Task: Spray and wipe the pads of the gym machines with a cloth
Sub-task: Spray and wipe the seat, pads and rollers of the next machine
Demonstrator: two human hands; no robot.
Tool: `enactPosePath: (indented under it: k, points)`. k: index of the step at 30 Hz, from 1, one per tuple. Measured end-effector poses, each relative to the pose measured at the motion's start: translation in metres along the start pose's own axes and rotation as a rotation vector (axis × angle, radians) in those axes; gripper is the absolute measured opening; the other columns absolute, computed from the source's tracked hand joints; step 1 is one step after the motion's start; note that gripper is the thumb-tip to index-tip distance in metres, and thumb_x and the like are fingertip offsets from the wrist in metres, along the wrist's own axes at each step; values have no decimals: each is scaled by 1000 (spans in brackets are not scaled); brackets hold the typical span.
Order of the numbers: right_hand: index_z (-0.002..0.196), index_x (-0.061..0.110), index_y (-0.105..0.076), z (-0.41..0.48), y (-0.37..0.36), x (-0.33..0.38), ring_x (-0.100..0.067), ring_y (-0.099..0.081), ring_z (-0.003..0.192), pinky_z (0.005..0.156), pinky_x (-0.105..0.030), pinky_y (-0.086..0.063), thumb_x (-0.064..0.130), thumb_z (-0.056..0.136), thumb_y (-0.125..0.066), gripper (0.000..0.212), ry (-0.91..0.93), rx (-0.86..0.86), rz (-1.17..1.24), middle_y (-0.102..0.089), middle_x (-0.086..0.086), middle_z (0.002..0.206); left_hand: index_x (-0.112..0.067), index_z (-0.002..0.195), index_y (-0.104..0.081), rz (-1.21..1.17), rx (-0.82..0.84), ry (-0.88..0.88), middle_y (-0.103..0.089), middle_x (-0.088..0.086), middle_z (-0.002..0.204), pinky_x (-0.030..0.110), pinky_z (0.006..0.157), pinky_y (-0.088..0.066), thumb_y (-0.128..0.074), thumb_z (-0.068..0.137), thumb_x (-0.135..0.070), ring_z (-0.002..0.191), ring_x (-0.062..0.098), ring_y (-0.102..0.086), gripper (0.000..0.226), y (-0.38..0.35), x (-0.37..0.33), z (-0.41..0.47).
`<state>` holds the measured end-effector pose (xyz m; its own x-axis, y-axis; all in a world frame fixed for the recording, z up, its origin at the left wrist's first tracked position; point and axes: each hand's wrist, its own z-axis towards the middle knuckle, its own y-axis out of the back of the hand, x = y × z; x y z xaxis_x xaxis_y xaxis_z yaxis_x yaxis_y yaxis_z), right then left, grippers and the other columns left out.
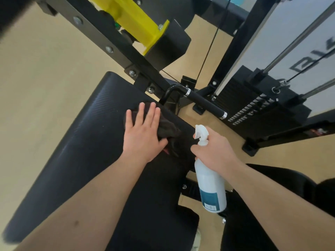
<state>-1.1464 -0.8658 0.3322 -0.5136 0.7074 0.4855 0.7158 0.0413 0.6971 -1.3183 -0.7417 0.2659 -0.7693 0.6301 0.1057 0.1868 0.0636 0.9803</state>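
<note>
A long black pad point(76, 145) of a gym machine runs from lower left toward the centre. On its far end lies a dark cloth point(167, 128), and my left hand point(143, 134) presses flat on it with straight, spread fingers. To the right, my right hand point(213, 153) grips the neck of a white spray bottle point(211, 183) with a blue label. The bottle hangs upright beside the pad's right edge, its nozzle pointing left toward the cloth.
A black frame beam with bolts point(108, 42) and a yellow bracket point(134, 22) cross above the pad. A black handle bar point(204, 103) sticks out right of the cloth. The weight stack point(253, 102) with cables stands at right. Another dark pad point(272, 205) lies at lower right, over tan floor.
</note>
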Motion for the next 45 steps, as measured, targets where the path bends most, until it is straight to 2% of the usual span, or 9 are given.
enactPosePath:
  k: [4, 13, 25, 29, 32, 37, 40, 43, 45]
  points:
    - [104, 32, -46, -1, 0, 14, -14, -59, 78, 65, -24, -49, 28, 89, -67, 26, 99, 25, 19, -55, 12, 86, -18, 163, 7, -7, -9, 187, 11, 5, 172, 63, 122, 7, -17, 89, -75, 156, 34, 16, 96, 9, 27, -7]
    - [106, 27, -51, 1, 2, 45, -13, -58, 78, 65, -23, -47, 24, 87, -66, 24, 114, 49, 68, -57, 7, 88, -16, 161, 14, -30, 50, 194, 21, 8, 169, 69, 117, 14, -16, 90, -77, 153, 37, 25, 98, 10, 16, -1]
    - [112, 30, -47, 10, 31, 96, -12, -59, 79, 62, -20, -46, 34, 94, -63, 24, 293, 150, -123, -56, 10, 88, -19, 162, 12, -121, 167, -109, 16, 7, 170, 62, 122, 11, -36, 101, -54, 153, 33, 26, 85, 6, -20, -37]
    - [120, 2, -61, 10, 32, 122, -26, -65, 100, 85, -35, -54, 27, 98, -59, 33, 365, 308, -246, -65, -8, 98, -22, 163, 7, -140, 207, -160, 7, 3, 171, 59, 122, 14, -37, 103, -50, 153, 30, 25, 80, -1, -33, -56]
    - [103, 14, -59, 23, 25, 124, -22, -64, 95, 86, -35, -53, 29, 94, -62, 18, 319, 296, -159, -59, 2, 89, -25, 161, 15, -154, 252, -78, 18, 1, 169, 61, 121, 17, -36, 104, -49, 148, 30, 34, 81, -2, -46, -65]
    - [95, 16, -54, 41, 30, 109, -11, -53, 73, 73, -26, -44, 31, 94, -62, 17, 276, 240, -135, -52, 6, 80, -24, 157, 27, -163, 281, 48, 32, 1, 164, 64, 118, 20, -32, 104, -55, 145, 31, 40, 85, -1, -63, -62]
    - [103, 17, -54, 51, 43, 102, -11, -53, 79, 82, -25, -41, 28, 97, -62, 14, 263, 222, -151, -56, 5, 89, -24, 159, 22, -124, 312, 13, 28, 1, 168, 69, 114, 21, -32, 97, -68, 148, 31, 36, 94, 2, -54, -50]
    - [90, 13, -55, 59, 57, 97, -28, -61, 80, 72, -32, -47, 19, 92, -63, 10, 270, 228, -112, -51, 7, 73, -24, 161, 16, -43, 276, -27, 21, -1, 170, 78, 105, 25, -34, 85, -85, 153, 36, 27, 110, 14, -33, -22]
    - [101, 13, -49, 59, 65, 94, -18, -54, 80, 76, -32, -47, 24, 93, -64, 21, 267, 221, -155, -47, 9, 76, -23, 161, 16, -19, 246, 72, 23, 0, 169, 83, 103, 20, -33, 78, -92, 152, 38, 27, 118, 23, -15, 0]
